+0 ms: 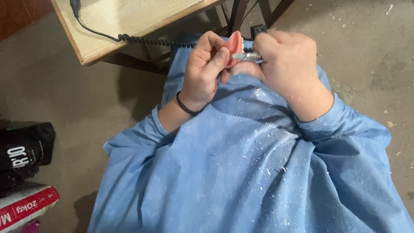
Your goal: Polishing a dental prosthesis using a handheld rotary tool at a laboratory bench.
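Blue gown (241, 172) below left hand (202, 73) gripping pink piece (234, 45), right hand (289, 64) gripping metal tool (246, 56); red-white sack (23, 207) lower-left.

The left hand (205, 69) gripped a pink curved piece (234, 46); the right hand (286, 64) pressed a metal-tipped tool (247, 56) against it, over a blue gown (241, 172).

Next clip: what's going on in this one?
A person in a blue gown sits with both hands raised over the lap. The left hand grips a small pink curved piece, and the right hand holds a slim metal handpiece with its tip against that piece. A black coiled cord runs from the hands toward a wooden table. White shavings speckle the gown and the floor.
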